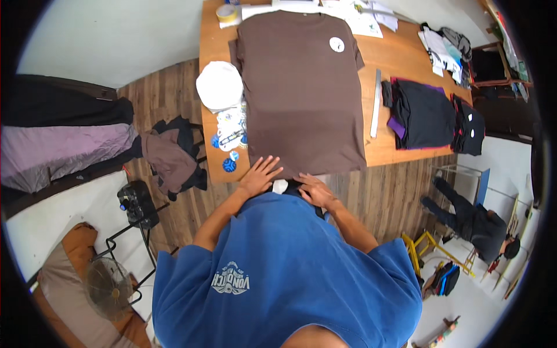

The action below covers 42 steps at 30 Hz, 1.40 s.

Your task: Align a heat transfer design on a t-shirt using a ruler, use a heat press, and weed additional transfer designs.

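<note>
A brown T-shirt (304,87) lies spread over the wooden table, its bottom hem toward me and a round white emblem (336,44) on its chest. My left hand (261,176) rests on the left part of the hem with its fingers spread. At the hem's middle, my right hand (316,191) touches the edge with fingers stretched out. Between the two hands shows a small white piece (280,186), too small to tell what it is. Neither hand visibly holds anything.
Left of the shirt are a round white stack (219,86) and blue-and-white round stickers (230,165). A metal ruler (376,104) and folded dark garments (423,113) lie to the right. Yellow tape (227,13) sits far left. Another person (476,226) is off to the right.
</note>
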Each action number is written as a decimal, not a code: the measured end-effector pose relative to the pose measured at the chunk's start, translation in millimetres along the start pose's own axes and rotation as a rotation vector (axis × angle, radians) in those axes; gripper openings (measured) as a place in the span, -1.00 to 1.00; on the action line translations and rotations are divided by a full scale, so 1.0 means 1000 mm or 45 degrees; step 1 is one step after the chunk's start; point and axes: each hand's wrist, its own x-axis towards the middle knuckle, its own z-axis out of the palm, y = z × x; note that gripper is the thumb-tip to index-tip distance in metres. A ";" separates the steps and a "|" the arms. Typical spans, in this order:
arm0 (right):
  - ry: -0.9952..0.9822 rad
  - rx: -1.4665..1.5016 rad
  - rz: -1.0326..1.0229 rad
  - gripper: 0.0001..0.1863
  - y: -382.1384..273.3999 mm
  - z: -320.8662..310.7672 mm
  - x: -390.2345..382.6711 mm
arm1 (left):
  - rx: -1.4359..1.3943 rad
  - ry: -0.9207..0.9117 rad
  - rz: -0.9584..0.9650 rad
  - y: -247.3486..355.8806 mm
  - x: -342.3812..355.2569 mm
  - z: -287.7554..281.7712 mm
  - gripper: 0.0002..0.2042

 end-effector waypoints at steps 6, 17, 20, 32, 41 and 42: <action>0.227 0.078 0.378 -0.73 -0.041 -0.041 0.002 | -0.125 -0.007 0.079 -0.002 -0.035 -0.010 -0.40; -0.044 0.324 0.741 -0.73 -0.050 -0.030 -0.026 | -0.432 -0.037 0.180 -0.013 -0.057 -0.011 -0.63; 0.624 -0.178 0.748 -0.61 0.002 -0.046 -0.020 | -0.733 -0.222 -0.054 -0.012 -0.038 -0.028 -0.71; 0.997 -0.071 1.550 -0.55 0.059 -0.046 -0.036 | -0.302 0.000 0.008 -0.022 -0.029 -0.013 -0.37; 1.036 0.152 1.347 -0.77 0.063 -0.025 -0.079 | -0.280 -0.024 0.055 -0.037 -0.057 0.000 -0.55; 1.035 0.156 1.331 -0.77 0.060 -0.024 -0.086 | -0.340 -0.051 0.050 -0.037 -0.063 0.005 -0.63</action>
